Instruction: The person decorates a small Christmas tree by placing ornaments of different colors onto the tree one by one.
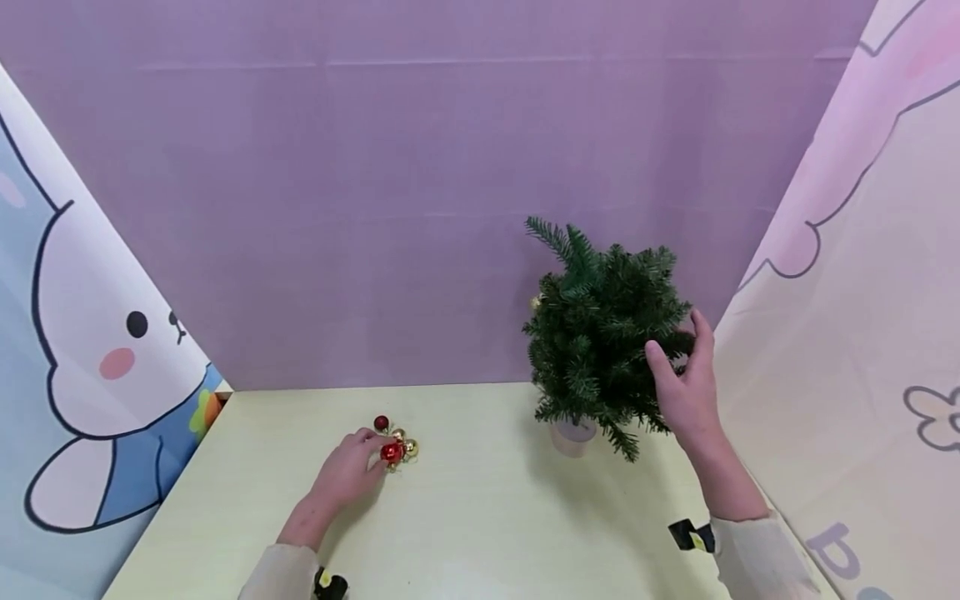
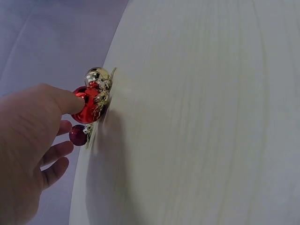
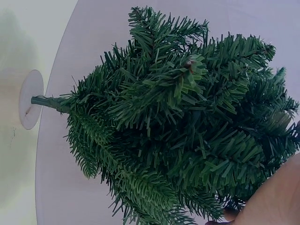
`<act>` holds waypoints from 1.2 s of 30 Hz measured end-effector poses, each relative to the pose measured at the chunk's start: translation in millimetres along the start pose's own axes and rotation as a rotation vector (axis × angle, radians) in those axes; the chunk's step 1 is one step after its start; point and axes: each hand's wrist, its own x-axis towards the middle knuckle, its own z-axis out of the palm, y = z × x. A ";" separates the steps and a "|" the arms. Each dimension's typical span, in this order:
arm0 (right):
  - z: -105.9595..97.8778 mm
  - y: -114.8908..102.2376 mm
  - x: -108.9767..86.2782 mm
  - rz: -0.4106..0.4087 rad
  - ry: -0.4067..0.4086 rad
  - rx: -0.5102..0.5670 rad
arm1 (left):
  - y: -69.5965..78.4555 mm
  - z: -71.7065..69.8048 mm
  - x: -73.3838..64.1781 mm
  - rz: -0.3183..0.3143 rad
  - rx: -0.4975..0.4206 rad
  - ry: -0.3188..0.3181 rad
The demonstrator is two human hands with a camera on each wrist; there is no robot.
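Pale table (image 1: pixel 465 525): it carries everything; its bare part lies between the two hands.
Left hand (image 1: pixel 348 468): the thumb and a finger seem to pinch the red ball (image 1: pixel 392 452), probably because so small and round a thing needs only the fingertips.
Ornament cluster: gold balls (image 1: pixel 410 448) sit right beside the red one, and the dark red ball (image 1: pixel 381 422) lies just beyond; so close together, they leave little room for fingers.
Right hand (image 1: pixel 690 398): released, with thumb and finger spread at the tree's right side, perhaps to steady it; the branches hide the other fingers, so I cannot be sure of them.
Green tree (image 1: pixel 600 333): it stands on the right of the table in a pale pot (image 1: pixel 572 440), partly covered by low branches.
Purple backdrop (image 1: pixel 420 208): it hangs behind everything.
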 end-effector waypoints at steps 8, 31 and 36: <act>0.4 -4.1 -1.8 0.032 -0.014 0.032 | -5.2 0.9 -0.9 -0.041 -0.021 -0.010; -2.5 -2.0 6.6 0.053 -0.062 0.015 | -4.8 -3.4 -8.8 -0.026 -0.029 -0.055; -5.4 -0.7 8.2 0.067 -0.068 0.019 | -3.8 -0.4 -14.2 -0.037 -0.044 -0.041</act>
